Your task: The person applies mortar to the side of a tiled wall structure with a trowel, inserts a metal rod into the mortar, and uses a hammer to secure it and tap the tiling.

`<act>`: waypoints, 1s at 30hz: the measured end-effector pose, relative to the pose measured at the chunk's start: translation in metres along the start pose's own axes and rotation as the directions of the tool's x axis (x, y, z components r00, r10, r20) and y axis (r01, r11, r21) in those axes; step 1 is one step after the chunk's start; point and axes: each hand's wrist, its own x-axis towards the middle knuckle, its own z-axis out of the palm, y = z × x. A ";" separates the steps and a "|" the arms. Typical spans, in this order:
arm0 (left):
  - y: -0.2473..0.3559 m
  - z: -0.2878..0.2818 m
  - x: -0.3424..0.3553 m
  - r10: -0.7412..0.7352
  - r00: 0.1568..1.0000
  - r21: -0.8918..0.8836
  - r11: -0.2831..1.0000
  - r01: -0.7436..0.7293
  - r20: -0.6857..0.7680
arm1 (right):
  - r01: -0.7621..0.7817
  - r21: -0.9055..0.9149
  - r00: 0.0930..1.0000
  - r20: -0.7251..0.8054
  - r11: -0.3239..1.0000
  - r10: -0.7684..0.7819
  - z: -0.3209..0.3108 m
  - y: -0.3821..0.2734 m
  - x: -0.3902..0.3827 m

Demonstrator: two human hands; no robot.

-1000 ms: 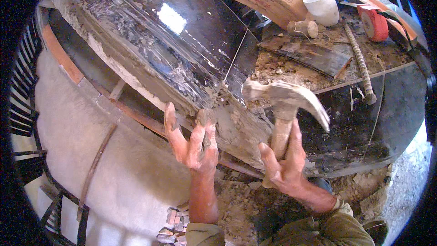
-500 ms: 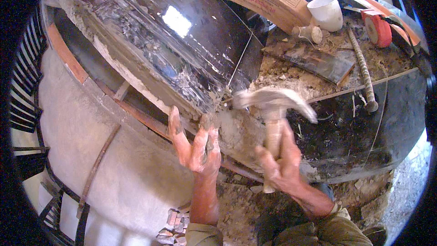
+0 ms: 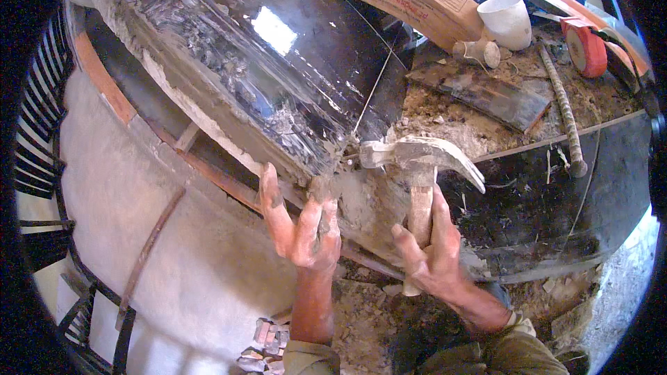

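A claw hammer with a wooden handle is gripped in my right hand. Its head lies sideways over the corner of the dark slab, the striking face toward the left and the claw toward the right. Something small and thin shows just left of the face, too small to name. My left hand points up with its fingers apart, the tips against the mortar-caked edge of the slab. Grey mortar coats those fingertips, and part of them is hard to make out.
On the rubble-covered top at right are a long cardboard box, a white cup, a dark tile piece, a ridged metal rod and a red round tool part. Black railings stand at left; broken bricks lie below.
The hammer was blurred by motion before and now appears sharp, at nearly the same spot. My left hand keeps its place on the edge. The whole view has shifted slightly.
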 end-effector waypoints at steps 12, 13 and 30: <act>0.002 0.001 -0.003 -0.058 0.998 -0.014 0.998 0.058 0.008 | -0.038 -0.002 0.997 0.060 0.999 0.038 -0.001 -0.001 0.003; 0.002 0.001 -0.003 -0.063 0.998 -0.013 0.998 0.063 0.010 | -0.038 -0.001 0.997 0.060 0.999 0.038 -0.003 -0.001 0.004; -0.002 0.001 -0.003 -0.033 0.999 0.010 0.999 0.033 -0.018 | 0.018 0.008 0.999 0.040 1.000 -0.019 0.008 0.001 0.007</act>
